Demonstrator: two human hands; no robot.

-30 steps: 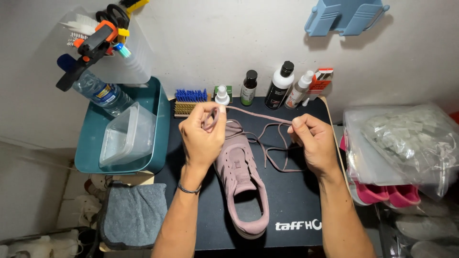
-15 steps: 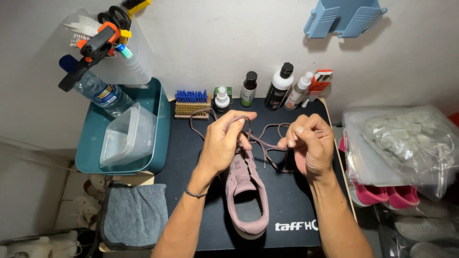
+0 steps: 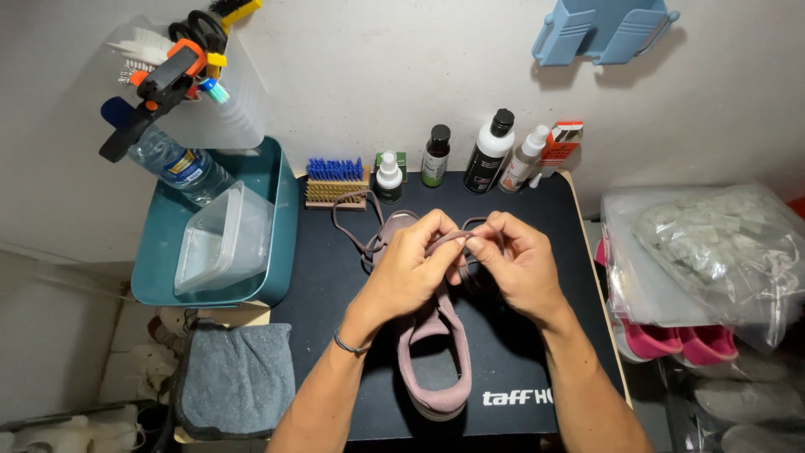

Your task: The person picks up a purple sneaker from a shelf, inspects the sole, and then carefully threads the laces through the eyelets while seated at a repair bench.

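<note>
A dusty-pink shoe [image 3: 436, 369] lies on a black mat [image 3: 323, 335], heel toward me. My left hand [image 3: 411, 273] and my right hand [image 3: 516, 264] meet over its front, fingertips almost touching. Both pinch the same pink lace [image 3: 444, 241] stretched between them. A loose loop of the lace [image 3: 344, 220] trails off to the left on the mat. The shoe's toe is hidden under my hands.
Along the wall stand a blue-bristled brush [image 3: 334, 180] and several bottles [image 3: 490, 151]. Left is a teal tub [image 3: 281, 252] holding a clear box [image 3: 220, 239] and a water bottle. A grey cloth [image 3: 239, 377] lies lower left. Bagged items and pink shoes [image 3: 671, 340] sit right.
My hands were spread wide with the lace taut between them; they have come together over the shoe, and the lace now loops slack to the left.
</note>
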